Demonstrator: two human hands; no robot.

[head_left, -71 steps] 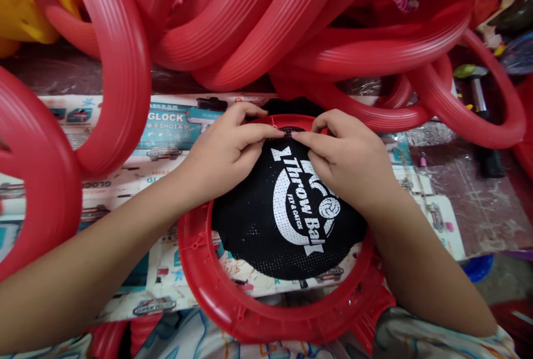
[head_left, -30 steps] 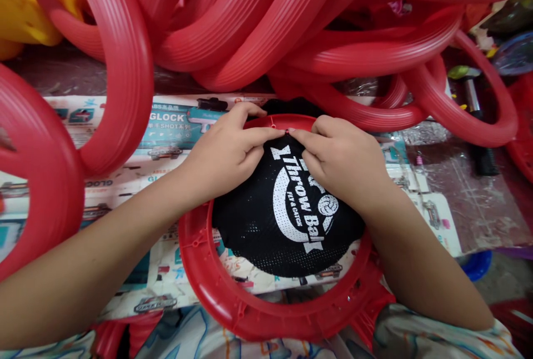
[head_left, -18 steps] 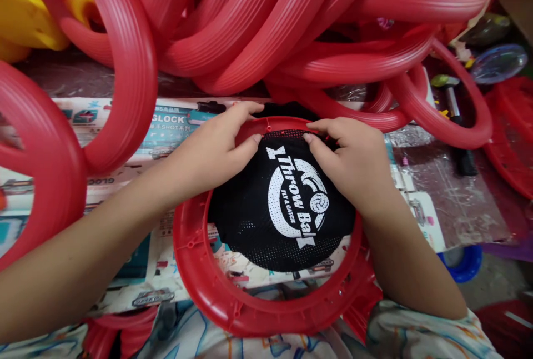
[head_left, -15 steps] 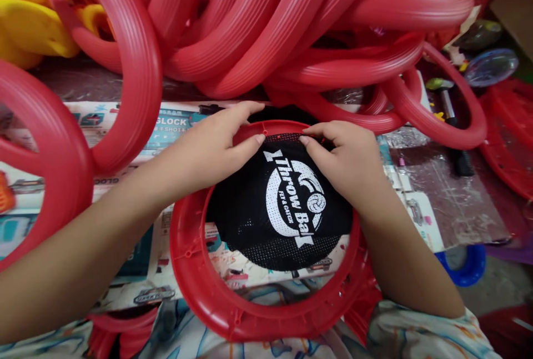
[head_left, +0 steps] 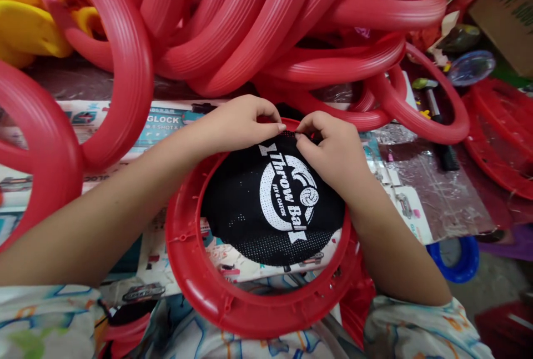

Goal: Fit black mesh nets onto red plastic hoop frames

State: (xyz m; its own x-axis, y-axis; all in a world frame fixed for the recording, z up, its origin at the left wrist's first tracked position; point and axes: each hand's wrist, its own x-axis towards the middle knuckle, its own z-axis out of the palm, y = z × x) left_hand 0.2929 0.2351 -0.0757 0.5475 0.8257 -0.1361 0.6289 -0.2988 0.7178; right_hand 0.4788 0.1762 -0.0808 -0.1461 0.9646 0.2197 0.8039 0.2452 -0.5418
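Note:
A red plastic ring (head_left: 245, 306) lies in front of me, its hollow ribbed side up, its near edge by my clothing. Across its opening spreads a black mesh net (head_left: 233, 198) printed with white "Throw Ball" lettering; the net's near edge hangs loose inside the ring. At the ring's far rim my left hand (head_left: 245, 120) pinches the net's edge between thumb and fingers. Just to its right, my right hand (head_left: 328, 145) has thumb and fingertips closed on the same edge. The fingertips of both hands nearly meet there.
Large red hoops (head_left: 233, 25) are heaped along the back, with more at the left. Yellow plastic parts (head_left: 31, 31) lie at the back left. To the right are a hammer (head_left: 437, 125), a blue ring (head_left: 460, 259) and a cardboard box (head_left: 506, 14). Printed card sheets (head_left: 154, 259) cover the work surface.
My left hand has moved right along the far rim, and its fingers have closed on the net's edge. My right hand's fingers have drawn in closer. The view has shifted slightly.

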